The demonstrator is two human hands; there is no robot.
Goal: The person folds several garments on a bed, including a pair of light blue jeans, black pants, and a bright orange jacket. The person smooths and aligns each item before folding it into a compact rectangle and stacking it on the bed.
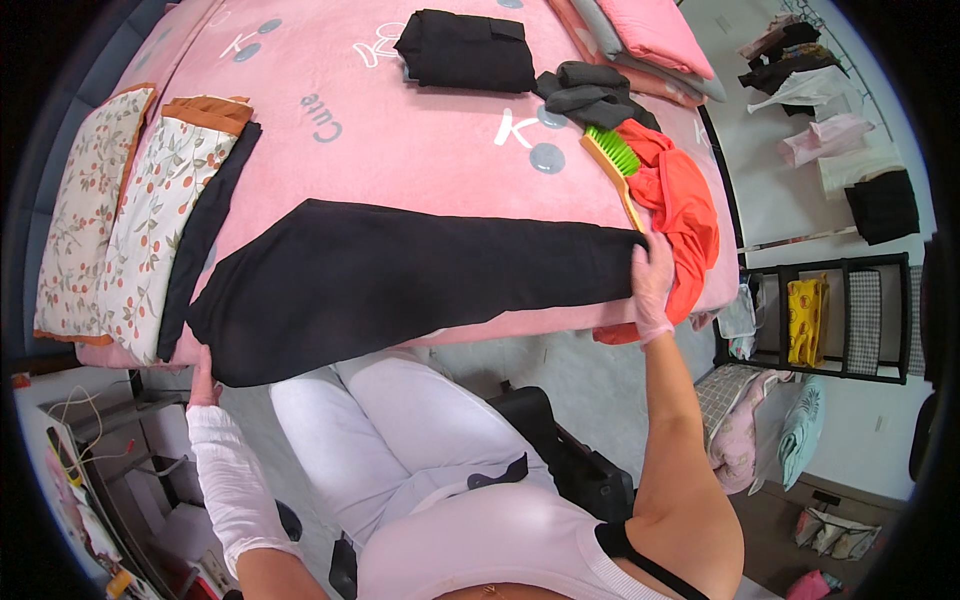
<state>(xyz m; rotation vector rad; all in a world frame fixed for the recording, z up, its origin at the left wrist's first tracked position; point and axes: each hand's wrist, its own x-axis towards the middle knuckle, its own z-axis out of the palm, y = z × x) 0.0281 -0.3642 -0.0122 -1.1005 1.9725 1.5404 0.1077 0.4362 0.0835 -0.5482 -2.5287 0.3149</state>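
Black trousers [390, 277], folded lengthwise, lie across the near part of a bed with a pink cover [420, 142]. At their wide left end, my left hand [202, 379] holds the edge by the bed's rim, its fingers partly hidden. My right hand [652, 277], in a thin see-through glove, has hold of the narrow leg end. Just beyond it lies a brush [615, 161] with green bristles and a wooden handle, leaning against a crumpled orange-red garment [679, 202]. A dark grey garment [589, 94] is bunched behind the brush.
A folded black garment [469, 52] lies farther back. Two floral pillows [161, 180] and dark cloth [214, 232] are at the left. Folded bedding [652, 37] is at the back right. A black rack [844, 319] stands beside the bed, and a black chair [577, 457] is near my legs.
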